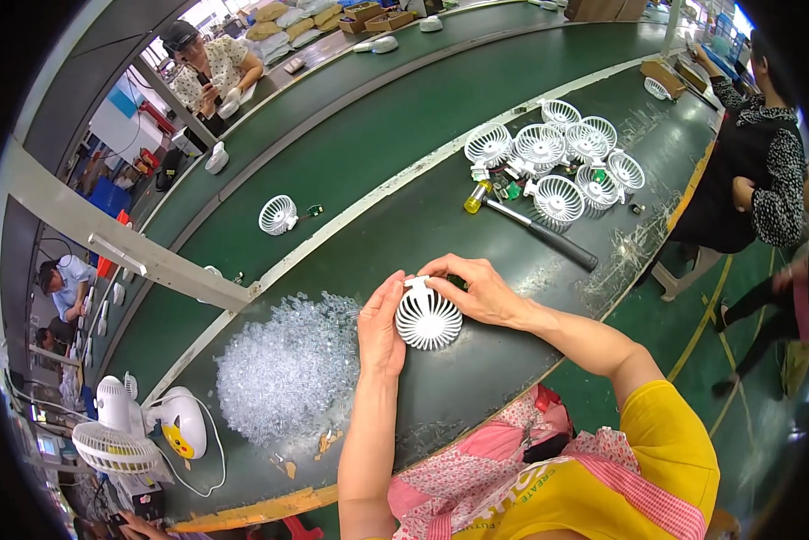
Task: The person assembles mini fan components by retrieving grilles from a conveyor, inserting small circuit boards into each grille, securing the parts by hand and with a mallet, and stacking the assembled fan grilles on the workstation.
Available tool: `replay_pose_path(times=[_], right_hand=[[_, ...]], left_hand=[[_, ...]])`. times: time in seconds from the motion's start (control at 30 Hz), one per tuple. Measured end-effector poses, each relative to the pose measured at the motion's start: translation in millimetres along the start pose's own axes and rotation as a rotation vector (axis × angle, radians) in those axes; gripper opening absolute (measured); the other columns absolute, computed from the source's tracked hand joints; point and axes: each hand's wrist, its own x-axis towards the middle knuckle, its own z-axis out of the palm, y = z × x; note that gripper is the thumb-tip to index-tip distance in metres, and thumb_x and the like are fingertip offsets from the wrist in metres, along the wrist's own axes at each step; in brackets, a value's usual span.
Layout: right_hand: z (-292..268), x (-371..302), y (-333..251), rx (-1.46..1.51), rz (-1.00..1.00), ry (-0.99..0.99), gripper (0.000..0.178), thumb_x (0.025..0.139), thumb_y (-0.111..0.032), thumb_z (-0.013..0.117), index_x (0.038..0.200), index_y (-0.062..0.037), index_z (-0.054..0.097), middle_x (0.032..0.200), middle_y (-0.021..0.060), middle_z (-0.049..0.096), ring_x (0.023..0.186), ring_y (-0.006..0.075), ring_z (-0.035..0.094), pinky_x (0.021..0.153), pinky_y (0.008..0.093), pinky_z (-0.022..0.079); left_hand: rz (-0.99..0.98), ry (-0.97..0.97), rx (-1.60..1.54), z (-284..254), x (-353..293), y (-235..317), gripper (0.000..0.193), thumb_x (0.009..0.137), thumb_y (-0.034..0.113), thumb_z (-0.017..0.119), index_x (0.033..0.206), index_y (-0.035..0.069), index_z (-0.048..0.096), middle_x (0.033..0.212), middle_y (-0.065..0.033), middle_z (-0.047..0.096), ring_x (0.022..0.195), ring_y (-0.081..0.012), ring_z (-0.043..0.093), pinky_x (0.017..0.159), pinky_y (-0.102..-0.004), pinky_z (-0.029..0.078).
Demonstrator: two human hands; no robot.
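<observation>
On the bench: dark green top (476, 378), its edge near the person.
Pellets: clear heap (287, 364) left of the hands.
Grilles: white cluster (557, 157) far right, mallet (535, 227) beside it.
Grille: white round one (428, 319) on the bench, between both hands.
Left hand (379, 328): fingers curled against the grille's left edge.
Right hand (476, 290): fingers half closed over its top.

A white fan grille (428, 318) of smooth, slightly glossy moulded plastic sat between bare hands. The workbench (476, 378) had a dark green, matt, scuffed rubbery surface. A heap of clear plastic bits (287, 367) glittered. The mallet (532, 227) had a matt black handle and a translucent yellow plastic head. The apron (512, 450) was printed pink cloth.
</observation>
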Motion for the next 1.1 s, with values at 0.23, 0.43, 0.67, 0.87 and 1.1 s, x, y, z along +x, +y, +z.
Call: replay_pose_path(times=[0.23, 0.43, 0.67, 0.87, 1.1], right_hand=[[7.7, 4.0, 4.7, -0.015, 0.020, -0.009, 0.017, 0.094, -0.007, 0.063, 0.108, 0.0021, 0.065, 0.098, 0.0148, 0.071, 0.089, 0.0255, 0.071, 0.078, 0.0345, 0.056], [-3.4, 0.1, 12.1, -0.159, -0.007, 0.084, 0.017, 0.093, -0.011, 0.064, 0.107, -0.0021, 0.066, 0.095, 0.0135, 0.071, 0.084, 0.0294, 0.071, 0.072, 0.0357, 0.056], [4.0, 5.0, 21.0, 0.188, -0.001, -0.135, 0.019, 0.095, -0.019, 0.062, 0.105, -0.0028, 0.066, 0.093, 0.0118, 0.070, 0.084, 0.0229, 0.069, 0.073, 0.0337, 0.053], [-5.2, -6.7, 30.9, 0.852, 0.455, -0.340, 0.023, 0.094, -0.019, 0.067, 0.104, 0.0022, 0.066, 0.094, 0.0028, 0.070, 0.084, 0.0075, 0.064, 0.073, 0.0239, 0.053], [-30.0, 28.1, 43.3, 0.518, 0.404, -0.318, 0.025, 0.098, -0.021, 0.063, 0.109, 0.0002, 0.066, 0.099, 0.0031, 0.068, 0.094, 0.0094, 0.060, 0.084, 0.0274, 0.051]], left_hand=[[0.031, 0.029, 0.038, -4.1, 2.7, 2.1, 0.033, 0.094, 0.013, 0.068, 0.121, -0.004, 0.062, 0.114, -0.0157, 0.068, 0.103, -0.0194, 0.066, 0.093, -0.0308, 0.054], [0.276, 0.061, 0.535, 16.4, 1.1, -4.3, 0.029, 0.096, 0.008, 0.063, 0.121, -0.007, 0.065, 0.118, -0.0146, 0.069, 0.105, -0.0155, 0.064, 0.093, -0.0276, 0.049], [0.310, 0.124, 0.517, -12.7, -2.4, -8.6, 0.026, 0.097, 0.011, 0.059, 0.116, -0.007, 0.062, 0.108, -0.0122, 0.067, 0.092, -0.0171, 0.065, 0.083, -0.0314, 0.055], [0.506, 0.016, 0.542, -8.5, 1.2, -31.9, 0.013, 0.096, 0.005, 0.058, 0.105, -0.004, 0.063, 0.096, -0.0099, 0.067, 0.084, -0.0160, 0.064, 0.078, -0.0296, 0.055], [0.403, -0.002, 0.617, 1.4, 6.0, -24.4, 0.029, 0.099, 0.012, 0.052, 0.123, -0.003, 0.061, 0.115, -0.0103, 0.066, 0.103, -0.0182, 0.062, 0.094, -0.0326, 0.049]])
